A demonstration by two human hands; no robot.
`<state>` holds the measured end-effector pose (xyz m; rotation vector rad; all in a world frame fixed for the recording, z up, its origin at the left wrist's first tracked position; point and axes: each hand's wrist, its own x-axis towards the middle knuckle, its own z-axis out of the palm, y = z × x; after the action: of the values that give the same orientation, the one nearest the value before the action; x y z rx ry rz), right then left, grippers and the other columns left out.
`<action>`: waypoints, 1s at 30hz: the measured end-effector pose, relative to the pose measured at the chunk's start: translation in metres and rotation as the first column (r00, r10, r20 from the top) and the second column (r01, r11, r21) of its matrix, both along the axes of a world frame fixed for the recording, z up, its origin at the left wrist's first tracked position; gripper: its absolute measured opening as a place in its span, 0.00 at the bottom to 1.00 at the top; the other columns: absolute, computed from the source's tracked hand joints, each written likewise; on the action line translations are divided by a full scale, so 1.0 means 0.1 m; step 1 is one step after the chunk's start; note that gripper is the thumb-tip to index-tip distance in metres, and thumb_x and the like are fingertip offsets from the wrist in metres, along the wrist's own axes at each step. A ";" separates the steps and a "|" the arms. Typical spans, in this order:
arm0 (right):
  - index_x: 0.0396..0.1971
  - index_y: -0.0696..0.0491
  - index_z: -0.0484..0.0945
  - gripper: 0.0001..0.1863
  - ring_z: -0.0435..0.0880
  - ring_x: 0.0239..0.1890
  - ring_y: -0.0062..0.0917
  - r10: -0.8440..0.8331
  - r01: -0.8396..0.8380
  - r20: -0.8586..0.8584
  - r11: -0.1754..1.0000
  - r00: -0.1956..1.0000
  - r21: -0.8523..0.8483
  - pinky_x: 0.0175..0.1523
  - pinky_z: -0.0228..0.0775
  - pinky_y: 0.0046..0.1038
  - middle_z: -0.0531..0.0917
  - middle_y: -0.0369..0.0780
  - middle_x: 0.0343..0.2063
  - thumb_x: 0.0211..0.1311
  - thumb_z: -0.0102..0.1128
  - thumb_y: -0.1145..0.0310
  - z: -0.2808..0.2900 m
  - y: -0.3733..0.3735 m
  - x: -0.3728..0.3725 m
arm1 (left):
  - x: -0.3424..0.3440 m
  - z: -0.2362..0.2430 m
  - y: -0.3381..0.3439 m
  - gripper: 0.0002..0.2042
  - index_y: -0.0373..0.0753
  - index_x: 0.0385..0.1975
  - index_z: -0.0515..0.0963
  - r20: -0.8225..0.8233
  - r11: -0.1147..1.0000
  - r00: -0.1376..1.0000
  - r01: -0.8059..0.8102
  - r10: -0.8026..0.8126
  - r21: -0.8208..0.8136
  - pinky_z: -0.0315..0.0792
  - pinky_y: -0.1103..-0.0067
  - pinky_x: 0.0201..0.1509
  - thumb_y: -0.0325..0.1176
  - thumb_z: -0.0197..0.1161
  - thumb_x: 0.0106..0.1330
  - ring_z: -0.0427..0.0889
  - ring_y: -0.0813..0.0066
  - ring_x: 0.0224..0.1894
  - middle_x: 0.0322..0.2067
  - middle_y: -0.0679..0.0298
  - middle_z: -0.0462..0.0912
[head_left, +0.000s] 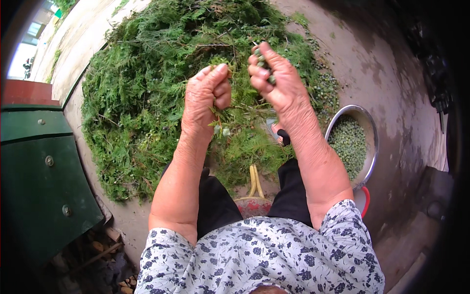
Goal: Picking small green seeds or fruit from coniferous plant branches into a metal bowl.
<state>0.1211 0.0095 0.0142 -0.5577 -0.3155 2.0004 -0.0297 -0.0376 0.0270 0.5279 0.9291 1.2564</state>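
Observation:
My left hand point(205, 95) is closed on a green cypress sprig point(220, 128), with a few pale green cones hanging below the fingers. My right hand point(276, 78) is raised beside it, fingers curled around several small green cones point(262, 62). Both hands are apart, over a large heap of cut green branches point(132, 98). A steel bowl point(371, 149) at my right forearm holds many small green cones point(347, 149).
Dark green metal panels point(36, 186) and a red block point(27, 93) stand at the left. A red-rimmed container point(363, 201) sits beside the bowl. A yellow-framed seat point(252, 201) shows between my legs. Concrete ground point(377, 88) surrounds the heap. Dark objects point(435, 93) line the far right.

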 end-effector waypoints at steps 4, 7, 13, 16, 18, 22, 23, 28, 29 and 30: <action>0.29 0.58 0.67 0.12 0.68 0.16 0.16 -0.183 0.185 0.107 0.983 0.977 -0.014 0.12 0.54 0.14 0.71 0.39 0.22 0.59 0.55 0.65 -0.05 0.16 0.63 | -0.13 -0.08 0.05 0.09 0.41 0.23 0.69 0.099 0.998 0.993 -0.067 0.068 -0.010 0.51 0.87 0.14 0.36 0.54 0.63 0.58 0.88 0.11 0.12 0.77 0.61; 0.32 0.59 0.66 0.11 0.68 0.19 0.18 -0.264 0.275 0.207 0.961 0.942 -0.028 0.13 0.53 0.15 0.71 0.40 0.23 0.60 0.52 0.66 -0.15 0.10 1.30 | -0.21 -0.09 0.05 0.09 0.40 0.24 0.69 0.178 0.997 0.981 -0.077 0.077 -0.007 0.54 0.87 0.15 0.37 0.54 0.63 0.60 0.86 0.12 0.12 0.75 0.62; 0.35 0.56 0.65 0.07 0.73 0.24 0.29 -0.448 0.557 0.541 0.829 0.712 -0.047 0.17 0.63 0.21 0.72 0.43 0.26 0.62 0.49 0.70 -0.80 -0.45 2.93 | -0.28 -0.13 0.10 0.09 0.38 0.26 0.70 0.253 0.996 0.965 -0.081 0.072 0.026 0.53 0.86 0.16 0.36 0.55 0.63 0.61 0.86 0.13 0.13 0.75 0.63; 0.44 0.59 0.63 0.13 0.75 0.38 0.40 -0.640 0.862 0.650 0.504 0.410 -0.048 0.42 0.76 0.42 0.71 0.48 0.41 0.64 0.44 0.67 -0.80 -0.82 3.30 | -0.22 -0.14 0.09 0.08 0.35 0.27 0.70 0.291 0.992 0.949 -0.124 0.121 -0.009 0.51 0.86 0.17 0.33 0.52 0.65 0.58 0.86 0.14 0.12 0.76 0.59; 0.47 0.59 0.62 0.15 0.72 0.43 0.42 -0.660 0.876 0.643 0.480 0.388 -0.036 0.46 0.73 0.47 0.67 0.47 0.47 0.65 0.43 0.66 -0.71 -0.98 3.36 | -0.24 -0.12 0.08 0.08 0.35 0.28 0.70 0.277 0.992 0.954 -0.126 0.118 0.011 0.51 0.86 0.18 0.32 0.52 0.65 0.58 0.86 0.14 0.13 0.75 0.59; 0.58 0.58 0.49 0.25 0.56 0.59 0.44 -0.676 0.899 0.684 0.433 0.274 0.069 0.54 0.61 0.58 0.49 0.41 0.61 0.66 0.41 0.63 -0.69 -1.29 3.72 | -0.25 -0.15 0.11 0.08 0.33 0.29 0.69 0.328 0.997 0.942 -0.078 0.064 0.028 0.52 0.85 0.18 0.32 0.50 0.66 0.57 0.84 0.14 0.13 0.74 0.58; 0.61 0.57 0.44 0.28 0.48 0.63 0.43 -0.676 0.922 0.694 0.384 0.246 0.047 0.53 0.59 0.61 0.42 0.39 0.64 0.66 0.39 0.64 -0.68 -1.37 3.83 | -0.20 -0.16 0.12 0.08 0.33 0.29 0.70 0.332 0.996 0.940 -0.082 0.072 0.018 0.52 0.85 0.18 0.32 0.50 0.66 0.57 0.84 0.14 0.13 0.74 0.58; 0.53 0.57 0.66 0.27 0.65 0.57 0.35 0.253 0.521 0.812 0.850 -0.525 0.072 0.55 0.65 0.35 0.69 0.44 0.54 0.60 0.50 0.54 -0.79 -1.58 4.05 | -0.21 -0.17 0.12 0.08 0.34 0.30 0.69 0.338 0.995 0.937 -0.097 0.092 0.000 0.52 0.84 0.19 0.32 0.51 0.65 0.57 0.84 0.15 0.14 0.74 0.59; 0.51 0.59 0.67 0.25 0.67 0.55 0.37 0.111 0.589 0.909 0.792 -0.401 0.163 0.54 0.65 0.36 0.69 0.46 0.52 0.59 0.50 0.57 -0.79 -1.56 4.08 | -0.19 -0.20 0.13 0.07 0.34 0.30 0.69 0.355 0.996 0.932 -0.085 0.072 0.023 0.52 0.84 0.19 0.32 0.51 0.65 0.57 0.84 0.15 0.14 0.74 0.59; 0.49 0.61 0.67 0.23 0.68 0.53 0.38 -0.053 0.658 0.962 0.719 -0.266 0.222 0.53 0.66 0.37 0.70 0.48 0.50 0.59 0.51 0.59 -0.80 -1.49 4.07 | -0.20 -0.22 0.14 0.08 0.35 0.28 0.69 0.358 0.996 0.931 -0.082 0.067 0.027 0.53 0.84 0.19 0.33 0.53 0.64 0.58 0.83 0.15 0.14 0.73 0.60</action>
<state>0.5284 -0.1396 -0.0654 -2.2262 -0.4947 0.4392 -0.0498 -0.0233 0.0053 0.2833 0.6216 1.3871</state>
